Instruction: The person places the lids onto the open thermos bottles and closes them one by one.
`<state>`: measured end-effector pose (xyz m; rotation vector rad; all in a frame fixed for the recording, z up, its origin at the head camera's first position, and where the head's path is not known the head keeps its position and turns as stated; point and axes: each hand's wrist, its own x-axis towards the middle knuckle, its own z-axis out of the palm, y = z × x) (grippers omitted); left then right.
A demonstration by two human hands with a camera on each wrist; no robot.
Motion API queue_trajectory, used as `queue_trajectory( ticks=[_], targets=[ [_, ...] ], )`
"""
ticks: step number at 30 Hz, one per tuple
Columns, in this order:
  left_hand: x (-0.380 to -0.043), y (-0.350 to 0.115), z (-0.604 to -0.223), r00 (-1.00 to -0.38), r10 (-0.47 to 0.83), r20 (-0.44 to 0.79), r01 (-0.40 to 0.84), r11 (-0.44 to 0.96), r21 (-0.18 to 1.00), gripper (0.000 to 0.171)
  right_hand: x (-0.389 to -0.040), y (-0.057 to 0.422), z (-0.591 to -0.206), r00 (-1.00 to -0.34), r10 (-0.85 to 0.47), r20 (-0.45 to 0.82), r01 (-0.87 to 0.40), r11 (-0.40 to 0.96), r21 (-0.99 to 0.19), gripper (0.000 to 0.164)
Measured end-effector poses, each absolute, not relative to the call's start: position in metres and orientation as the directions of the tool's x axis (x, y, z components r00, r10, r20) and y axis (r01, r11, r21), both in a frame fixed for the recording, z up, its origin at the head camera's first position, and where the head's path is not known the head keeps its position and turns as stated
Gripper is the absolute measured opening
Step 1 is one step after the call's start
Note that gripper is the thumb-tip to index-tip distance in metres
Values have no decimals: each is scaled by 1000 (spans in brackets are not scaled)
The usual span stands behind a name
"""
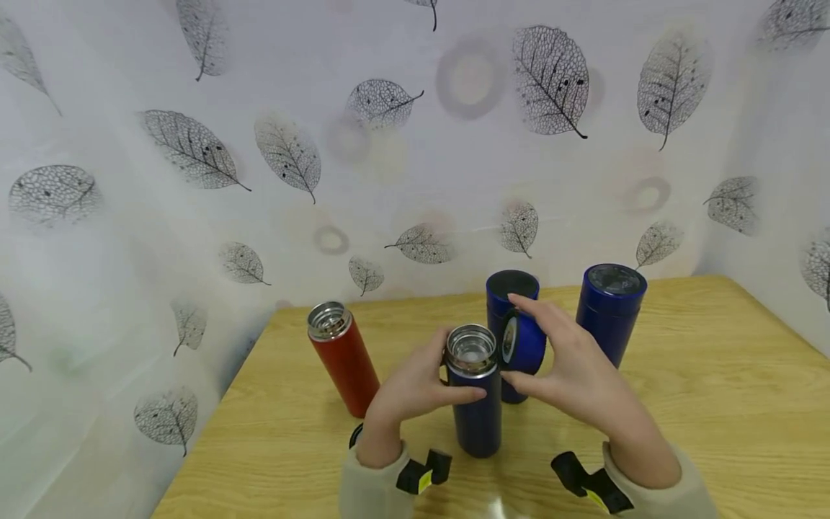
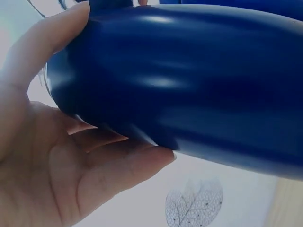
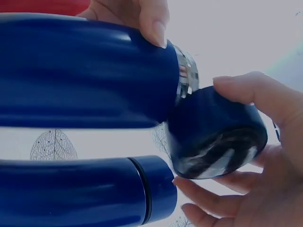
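An uncapped dark blue thermos flask (image 1: pixel 478 427) stands upright on the table, its steel mouth facing up. My left hand (image 1: pixel 424 382) grips it near the top, thumb on the near side; in the left wrist view the fingers wrap the blue body (image 2: pixel 189 85). Between thumb and fingers my right hand (image 1: pixel 573 353) holds the flask's blue lid (image 1: pixel 530 344), tilted sideways just right of the mouth. In the right wrist view the lid (image 3: pixel 218 127) hangs close beside the steel rim (image 3: pixel 187 71); whether they touch I cannot tell.
A red flask (image 1: pixel 346 367) without a lid stands to the left. Two capped blue flasks stand at the back, one (image 1: pixel 512 285) right behind the lid, another (image 1: pixel 609 313) farther right. A dark rounded object (image 1: pixel 355 435) is mostly hidden by my left wrist. A leaf-patterned wall covering (image 1: pixel 415 173) borders the wooden table (image 1: pixel 733 404).
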<state>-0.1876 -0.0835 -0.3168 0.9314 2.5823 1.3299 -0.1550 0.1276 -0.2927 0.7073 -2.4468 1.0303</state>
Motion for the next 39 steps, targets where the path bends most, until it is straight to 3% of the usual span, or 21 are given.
queue_trajectory(
  ticks=[9,22,29,39],
  targets=[
    [-185,-79,-317,-728,654,204,523,338,782,65,-149,122,-292,-757,-267,596,-631,537,-561,78],
    [-186,-73,-317,-535,787,308,611,109,785,70,-148,114,-296,-685,-336,646,-718,464,-519,74],
    [-185,-78,-316,-649,717,254,443,85,893,67,-150,109,-300,-665,-353,658,-737,452,-502,66],
    [-186,-79,-316,-667,699,258,472,129,872,60,-150,107,-302,-660,-398,638,-747,445,-494,55]
  ],
)
